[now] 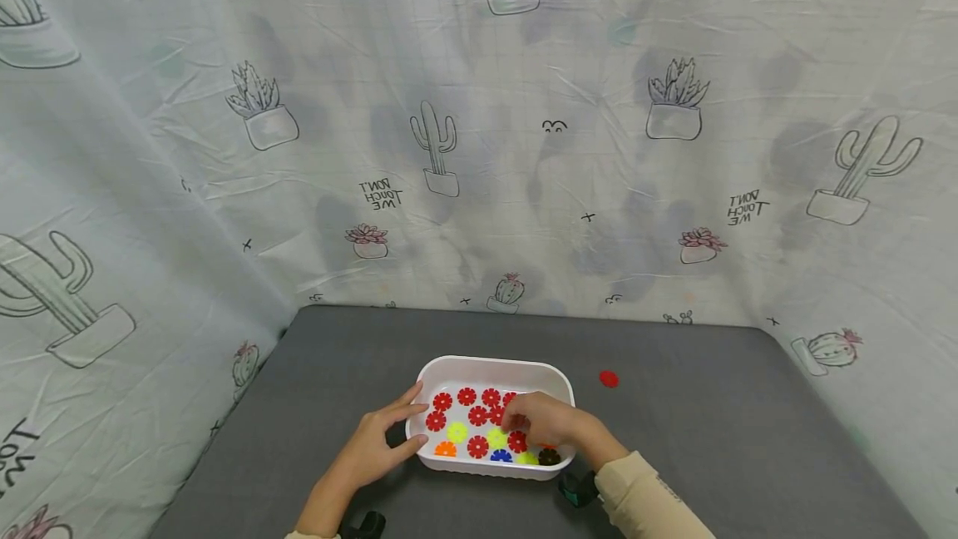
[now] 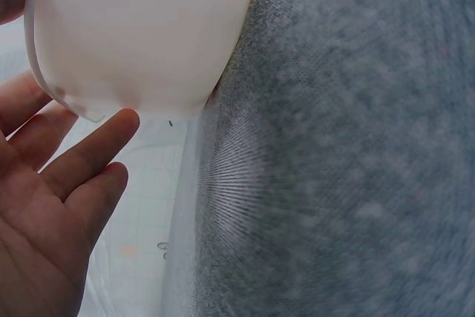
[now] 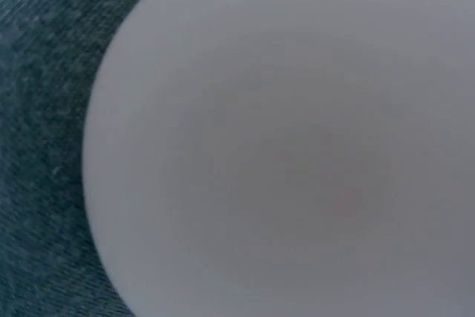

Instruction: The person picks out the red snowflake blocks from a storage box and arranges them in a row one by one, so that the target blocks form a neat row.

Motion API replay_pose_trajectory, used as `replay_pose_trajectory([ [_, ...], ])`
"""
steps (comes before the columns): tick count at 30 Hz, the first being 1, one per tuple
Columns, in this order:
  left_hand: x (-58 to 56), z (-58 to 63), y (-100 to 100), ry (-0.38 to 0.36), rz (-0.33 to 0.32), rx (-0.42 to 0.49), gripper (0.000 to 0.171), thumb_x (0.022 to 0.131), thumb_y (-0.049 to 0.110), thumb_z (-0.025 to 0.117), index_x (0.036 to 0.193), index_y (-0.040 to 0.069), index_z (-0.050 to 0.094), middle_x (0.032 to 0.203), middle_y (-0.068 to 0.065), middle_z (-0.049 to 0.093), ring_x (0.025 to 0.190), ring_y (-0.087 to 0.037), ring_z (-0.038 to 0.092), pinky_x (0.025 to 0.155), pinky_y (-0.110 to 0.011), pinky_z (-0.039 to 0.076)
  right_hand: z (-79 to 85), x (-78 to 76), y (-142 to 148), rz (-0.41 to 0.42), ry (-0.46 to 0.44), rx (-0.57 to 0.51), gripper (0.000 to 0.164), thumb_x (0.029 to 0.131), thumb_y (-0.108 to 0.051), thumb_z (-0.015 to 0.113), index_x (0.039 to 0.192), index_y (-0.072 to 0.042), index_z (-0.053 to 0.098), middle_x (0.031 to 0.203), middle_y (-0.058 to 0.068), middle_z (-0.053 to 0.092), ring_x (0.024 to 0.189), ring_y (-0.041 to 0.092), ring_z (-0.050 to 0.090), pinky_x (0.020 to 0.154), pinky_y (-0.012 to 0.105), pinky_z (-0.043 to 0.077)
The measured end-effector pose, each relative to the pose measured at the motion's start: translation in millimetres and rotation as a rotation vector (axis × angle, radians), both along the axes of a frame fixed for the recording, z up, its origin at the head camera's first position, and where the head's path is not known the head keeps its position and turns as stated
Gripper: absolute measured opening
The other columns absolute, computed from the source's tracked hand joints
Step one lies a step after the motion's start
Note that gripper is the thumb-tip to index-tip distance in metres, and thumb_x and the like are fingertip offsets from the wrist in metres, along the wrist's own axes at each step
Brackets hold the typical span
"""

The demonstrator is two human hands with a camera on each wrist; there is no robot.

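Red notched discs [image 1: 477, 447] dot a white tray [image 1: 486, 368]; left hand [image 1: 372, 442] spread against it, right hand [image 1: 549, 418] curled, grip unclear.

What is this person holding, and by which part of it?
The left hand holds the white tray by its rounded left end. The right hand is inside the tray; whether it pinches one of the notched discs cannot be told.

Soft light on pale curtain [image 1: 494, 165], head view fairly sharp, right wrist view dim, white tray [image 3: 260, 146] blurred
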State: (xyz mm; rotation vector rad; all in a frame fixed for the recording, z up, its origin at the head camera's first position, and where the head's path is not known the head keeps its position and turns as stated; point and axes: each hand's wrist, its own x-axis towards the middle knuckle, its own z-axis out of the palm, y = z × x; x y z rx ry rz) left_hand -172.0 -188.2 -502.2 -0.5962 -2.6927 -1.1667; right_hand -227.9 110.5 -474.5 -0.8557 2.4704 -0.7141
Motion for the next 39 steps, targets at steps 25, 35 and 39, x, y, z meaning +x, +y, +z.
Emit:
replay_pose_trajectory([
  [25, -1.9, 3.1, -0.1, 0.0, -0.003, -0.017, 0.045, 0.082, 0.032, 0.072, 0.122, 0.011, 0.066, 0.145, -0.001, 0.046, 0.129, -0.024, 0.049, 0.099, -0.054, 0.043, -3.4, -2.9, -2.3, 0.076, 0.102, 0.076, 0.026, 0.074, 0.0, 0.072, 0.088, -0.019, 0.062, 0.083, -0.009, 0.052, 0.075, 0.004, 0.043, 0.069, 0.019, 0.04],
  [35, -1.9, 3.5, -0.8, 0.003, -0.003, -0.02, 0.044, 0.082, 0.031, 0.072, 0.122, 0.012, 0.066, 0.145, -0.002, 0.046, 0.129, -0.025, 0.049, 0.098, -0.054, 0.043, -1.1, 0.0, -3.5, 0.045, 0.113, 0.098, 0.026, 0.075, -0.004, 0.073, 0.089, -0.021, 0.059, 0.09, -0.009, 0.049, 0.078, 0.005, 0.044, 0.072, 0.02, 0.043],
  [39, -2.3, 3.5, -0.6, 0.005, -0.001, -0.023, 0.044, 0.082, 0.031, 0.072, 0.122, 0.012, 0.066, 0.145, -0.002, 0.046, 0.129, -0.025, 0.049, 0.098, -0.054, 0.044, -1.0, 0.2, -3.6, 0.042, 0.12, 0.103, 0.024, 0.077, -0.007, 0.073, 0.09, -0.022, 0.058, 0.091, -0.01, 0.049, 0.08, 0.005, 0.045, 0.074, 0.021, 0.045],
])
